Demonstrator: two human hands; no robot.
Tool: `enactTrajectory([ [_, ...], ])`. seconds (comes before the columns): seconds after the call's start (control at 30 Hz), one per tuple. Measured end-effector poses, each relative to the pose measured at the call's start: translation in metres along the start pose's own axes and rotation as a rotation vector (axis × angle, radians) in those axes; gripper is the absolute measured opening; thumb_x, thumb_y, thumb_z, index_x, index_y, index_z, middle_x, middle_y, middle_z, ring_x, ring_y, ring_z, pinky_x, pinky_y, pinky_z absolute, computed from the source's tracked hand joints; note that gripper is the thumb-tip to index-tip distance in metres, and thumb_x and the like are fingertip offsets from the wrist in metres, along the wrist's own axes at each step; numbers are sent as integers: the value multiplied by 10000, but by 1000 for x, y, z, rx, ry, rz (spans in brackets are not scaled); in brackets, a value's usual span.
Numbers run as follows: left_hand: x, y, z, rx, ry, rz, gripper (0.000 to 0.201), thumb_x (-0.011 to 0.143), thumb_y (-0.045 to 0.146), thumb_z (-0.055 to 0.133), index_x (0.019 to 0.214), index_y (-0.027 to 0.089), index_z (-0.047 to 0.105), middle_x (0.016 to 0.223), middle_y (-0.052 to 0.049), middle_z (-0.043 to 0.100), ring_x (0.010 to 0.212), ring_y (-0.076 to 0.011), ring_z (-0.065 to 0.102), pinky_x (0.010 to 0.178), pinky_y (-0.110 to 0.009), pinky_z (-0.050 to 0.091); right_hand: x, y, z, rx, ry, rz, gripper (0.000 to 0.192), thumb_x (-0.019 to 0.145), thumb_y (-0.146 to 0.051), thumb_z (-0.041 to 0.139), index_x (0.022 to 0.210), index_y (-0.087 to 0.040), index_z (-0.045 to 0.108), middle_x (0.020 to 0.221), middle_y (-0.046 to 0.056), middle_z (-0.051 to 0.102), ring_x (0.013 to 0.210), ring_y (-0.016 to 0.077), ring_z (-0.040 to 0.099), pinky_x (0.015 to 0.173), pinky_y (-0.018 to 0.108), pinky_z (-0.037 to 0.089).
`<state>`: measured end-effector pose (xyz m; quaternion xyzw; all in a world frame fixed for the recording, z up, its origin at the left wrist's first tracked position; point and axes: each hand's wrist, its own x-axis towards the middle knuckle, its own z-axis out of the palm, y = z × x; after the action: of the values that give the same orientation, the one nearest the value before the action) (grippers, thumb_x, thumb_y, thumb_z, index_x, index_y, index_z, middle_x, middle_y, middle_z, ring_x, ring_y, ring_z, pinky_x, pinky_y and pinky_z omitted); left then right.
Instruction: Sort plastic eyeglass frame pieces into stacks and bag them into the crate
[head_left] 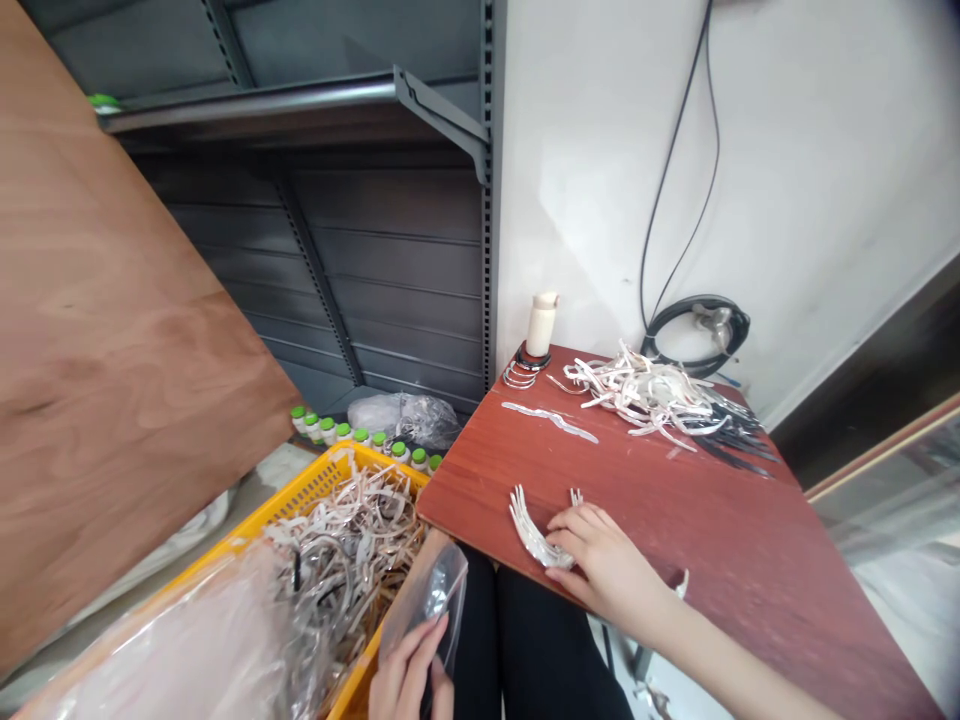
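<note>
Headband-like strips seem to be getting bundled and bagged at this red table (pixel 675 560), and by the look of things the work is nowhere near its end. Her right hand (pixel 600 560) lies flat over a small stack of white curved strips (pixel 534 530) near the table's front edge, fingers closing round the bundle and holding it together. The left hand (pixel 409 670) is down by the lap, pinching the mouth of a clear plastic bag (pixel 431 595) that hangs just beside the table corner; whether anything is inside I cannot tell for sure, though something dark shows through the film.

As for what is left: a big loose heap of white and dark strips (pixel 660 400) sits well apart at the back of the table, near the wall, and the yellow crate (pixel 300 495) beside the left knee is full of tangled pieces too. A single flat strip (pixel 551 420) lies between the heap and the stack. I would judge one small batch is gathered and ready, with the bulk of the material unsorted
</note>
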<state>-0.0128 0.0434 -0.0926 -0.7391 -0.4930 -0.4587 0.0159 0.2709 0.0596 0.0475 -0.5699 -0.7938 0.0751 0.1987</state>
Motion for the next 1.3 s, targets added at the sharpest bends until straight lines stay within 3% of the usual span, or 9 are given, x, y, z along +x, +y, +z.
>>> enactTrajectory([
  [0.07,2,2,-3,21,-8,20,359,914,161,459,1227,268,596,1117,-34,665,1005,-172,637,868,-300,469,-2,-3,9,-29,19,30,106,865,-150,643,939,-221,615,996,25,632,986,220,557,965,415,420],
  [0.2,6,5,-12,40,-46,61,374,894,176,501,1243,264,602,1126,-36,675,998,-171,657,852,-288,497,-3,-9,19,-69,58,52,126,861,-136,613,926,-236,573,940,12,600,964,229,559,996,483,422],
  [0.47,22,14,-29,103,-100,56,373,890,222,537,1256,255,601,1132,-56,686,1005,-175,679,820,-296,575,-2,-10,25,-201,176,-152,83,942,-132,506,931,-215,512,884,-2,582,944,203,589,1167,591,243],
  [0.6,31,27,-33,74,-112,-40,354,892,241,533,1235,248,624,1108,-70,694,980,-191,697,815,-332,601,-10,-37,20,-90,156,-225,85,960,-137,471,959,-222,475,899,-11,599,859,173,605,1171,619,225],
  [0.8,34,31,-47,-53,-233,-202,442,859,175,524,1289,254,585,1221,-69,645,1101,-190,665,922,-336,575,-26,-80,46,-68,92,-443,148,861,-196,635,865,-222,489,732,-56,575,675,135,601,1096,403,426],
  [0.97,30,25,-64,-119,-393,-243,618,850,138,504,1441,298,421,1329,-78,577,742,-98,688,805,-257,600,-26,-84,79,-240,124,-522,149,815,-188,662,772,-214,522,663,-41,580,632,151,602,972,327,489],
  [1.07,25,25,-67,-83,-445,-160,761,767,39,463,1474,303,368,1414,-86,529,1012,-165,695,867,-270,592,-25,-93,92,-344,167,-518,118,813,-113,587,752,-205,545,643,-14,586,631,174,596,913,330,490],
  [1.17,18,25,-66,-14,-441,-78,873,693,-17,428,1508,267,298,1455,-114,495,1276,-219,566,988,-330,542,-29,-102,103,-398,195,-487,126,812,-86,523,768,-194,572,644,9,588,633,195,588,893,355,471],
  [1.3,14,22,-64,-29,-462,-143,878,722,-1,440,1529,280,240,1497,-114,452,1309,-232,535,995,-336,540,-37,-100,102,-435,222,-458,203,806,-35,452,758,-202,557,627,19,570,618,206,568,871,367,449],
])
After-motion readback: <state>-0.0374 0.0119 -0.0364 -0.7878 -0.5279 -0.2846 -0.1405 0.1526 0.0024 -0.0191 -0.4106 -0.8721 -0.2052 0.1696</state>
